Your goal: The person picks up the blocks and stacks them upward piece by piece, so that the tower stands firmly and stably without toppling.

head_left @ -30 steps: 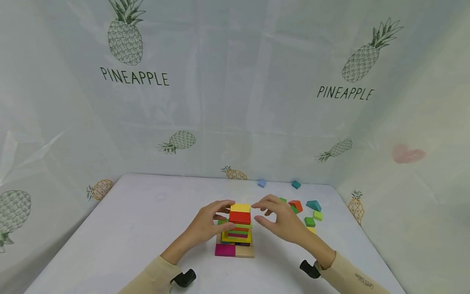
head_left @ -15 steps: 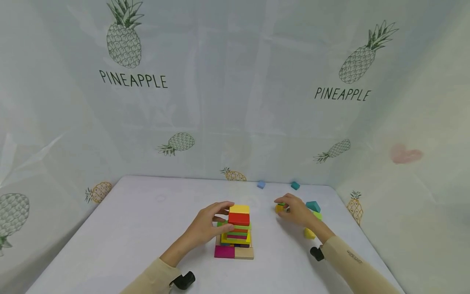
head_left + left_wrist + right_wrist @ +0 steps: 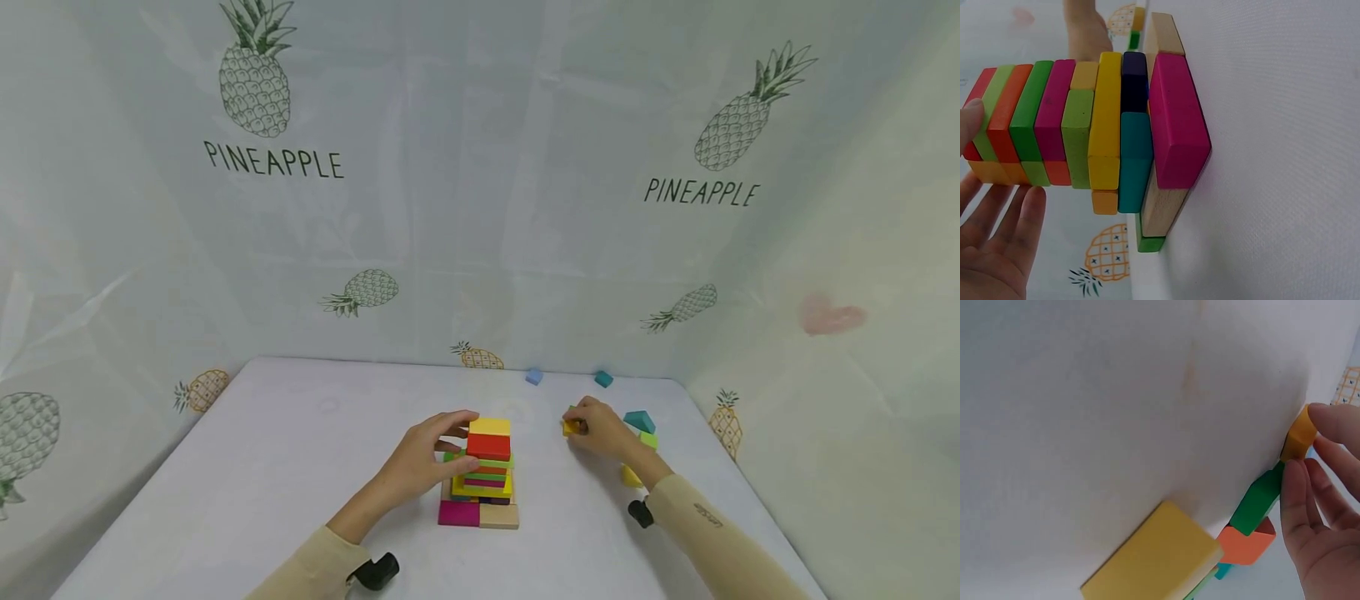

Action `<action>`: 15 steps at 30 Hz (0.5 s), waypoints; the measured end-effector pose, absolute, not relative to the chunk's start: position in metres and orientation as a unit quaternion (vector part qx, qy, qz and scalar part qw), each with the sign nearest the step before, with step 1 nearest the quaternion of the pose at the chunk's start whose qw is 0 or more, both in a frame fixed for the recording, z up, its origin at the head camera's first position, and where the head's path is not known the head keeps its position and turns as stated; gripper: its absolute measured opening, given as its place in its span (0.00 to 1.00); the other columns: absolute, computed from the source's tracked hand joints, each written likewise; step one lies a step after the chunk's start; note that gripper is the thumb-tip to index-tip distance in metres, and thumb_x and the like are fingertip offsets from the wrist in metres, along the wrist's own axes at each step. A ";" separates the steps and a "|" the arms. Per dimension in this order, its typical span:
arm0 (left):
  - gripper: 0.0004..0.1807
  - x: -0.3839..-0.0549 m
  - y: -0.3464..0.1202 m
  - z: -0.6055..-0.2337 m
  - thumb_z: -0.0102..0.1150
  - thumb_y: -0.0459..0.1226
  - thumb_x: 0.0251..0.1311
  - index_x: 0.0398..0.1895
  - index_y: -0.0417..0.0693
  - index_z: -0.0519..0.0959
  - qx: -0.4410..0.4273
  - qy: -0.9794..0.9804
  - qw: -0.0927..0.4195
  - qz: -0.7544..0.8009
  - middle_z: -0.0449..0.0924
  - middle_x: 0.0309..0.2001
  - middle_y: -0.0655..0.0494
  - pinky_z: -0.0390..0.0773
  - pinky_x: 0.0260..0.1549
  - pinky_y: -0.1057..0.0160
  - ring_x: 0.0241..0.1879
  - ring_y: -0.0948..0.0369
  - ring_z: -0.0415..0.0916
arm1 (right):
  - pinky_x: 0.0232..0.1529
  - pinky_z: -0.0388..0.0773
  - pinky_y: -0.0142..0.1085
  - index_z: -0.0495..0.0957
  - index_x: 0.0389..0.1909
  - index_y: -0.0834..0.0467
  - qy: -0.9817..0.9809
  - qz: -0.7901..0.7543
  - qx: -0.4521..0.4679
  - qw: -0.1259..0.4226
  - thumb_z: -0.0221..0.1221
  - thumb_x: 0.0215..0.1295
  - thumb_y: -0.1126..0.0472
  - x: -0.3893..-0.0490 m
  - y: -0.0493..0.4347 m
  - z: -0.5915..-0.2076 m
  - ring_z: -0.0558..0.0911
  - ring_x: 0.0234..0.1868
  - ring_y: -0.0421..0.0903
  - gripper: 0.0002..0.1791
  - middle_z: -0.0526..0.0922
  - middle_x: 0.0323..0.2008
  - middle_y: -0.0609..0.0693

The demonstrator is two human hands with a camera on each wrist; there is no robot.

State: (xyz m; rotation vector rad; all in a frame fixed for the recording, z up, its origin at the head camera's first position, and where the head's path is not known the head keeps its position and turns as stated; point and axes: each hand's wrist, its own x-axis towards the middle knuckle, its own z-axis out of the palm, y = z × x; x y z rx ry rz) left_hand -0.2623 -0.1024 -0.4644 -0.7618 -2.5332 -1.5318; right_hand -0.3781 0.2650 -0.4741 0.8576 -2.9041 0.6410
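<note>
A tower of coloured wooden blocks (image 3: pixel 489 447) stands on the table, a yellow block on top of a red one. My left hand (image 3: pixel 422 457) grips its upper part from the left, thumb on the near face and fingers toward the back. In the left wrist view the thumb lies against the red and lime blocks (image 3: pixel 996 106), with the fingertips along the tower's side. To the right of the tower, my right hand (image 3: pixel 602 430) pinches a small yellow-orange block (image 3: pixel 1299 436) between thumb and fingers, low over the table. A green block (image 3: pixel 1257 500) lies right beside those fingertips.
Near the right hand lie a teal block (image 3: pixel 640 421), a lime block (image 3: pixel 648 439) and a yellow block (image 3: pixel 632 476). A blue block (image 3: pixel 534 377) and a dark teal one (image 3: pixel 603 379) sit by the table's back edge. A pineapple-print curtain (image 3: pixel 480 208) hangs behind.
My right hand has moved right, from beside the tower's top to the loose blocks, and now pinches a yellow-orange block. My left hand has stayed at the tower.
</note>
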 end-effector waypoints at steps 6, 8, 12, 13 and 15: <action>0.36 -0.262 -0.102 -0.464 0.75 0.48 0.64 0.75 0.63 0.72 -0.251 -0.826 0.042 -0.503 0.78 0.66 0.62 0.85 0.58 0.54 0.62 0.58 0.79 | 0.46 0.83 0.39 0.89 0.50 0.62 -0.940 0.208 0.269 0.009 0.74 0.61 0.69 -0.379 0.261 -0.477 0.79 0.41 0.45 0.15 0.85 0.43 0.50; 0.36 -0.263 -0.103 -0.464 0.75 0.48 0.64 0.75 0.63 0.73 -0.252 -0.827 0.045 -0.501 0.78 0.66 0.61 0.85 0.58 0.53 0.62 0.58 0.80 | 0.44 0.82 0.37 0.89 0.50 0.61 -0.939 0.212 0.270 0.000 0.75 0.62 0.68 -0.379 0.259 -0.478 0.79 0.39 0.43 0.15 0.86 0.42 0.48; 0.36 -0.263 -0.103 -0.465 0.75 0.49 0.64 0.75 0.63 0.73 -0.252 -0.828 0.050 -0.498 0.78 0.66 0.60 0.85 0.57 0.52 0.61 0.57 0.80 | 0.41 0.82 0.32 0.88 0.50 0.60 -0.936 0.230 0.265 -0.003 0.75 0.62 0.66 -0.374 0.253 -0.473 0.79 0.38 0.42 0.16 0.87 0.42 0.46; 0.37 -0.263 -0.104 -0.465 0.75 0.49 0.64 0.75 0.63 0.73 -0.252 -0.829 0.051 -0.497 0.78 0.66 0.60 0.85 0.57 0.52 0.61 0.56 0.80 | 0.40 0.82 0.32 0.88 0.51 0.60 -0.935 0.236 0.267 0.001 0.75 0.62 0.65 -0.372 0.250 -0.470 0.79 0.38 0.41 0.16 0.87 0.41 0.46; 0.37 -0.263 -0.104 -0.465 0.75 0.49 0.64 0.76 0.63 0.72 -0.253 -0.829 0.054 -0.495 0.78 0.67 0.60 0.85 0.57 0.53 0.62 0.55 0.80 | 0.40 0.82 0.30 0.88 0.51 0.59 -0.929 0.249 0.273 0.015 0.75 0.63 0.63 -0.366 0.242 -0.460 0.79 0.38 0.41 0.16 0.87 0.42 0.45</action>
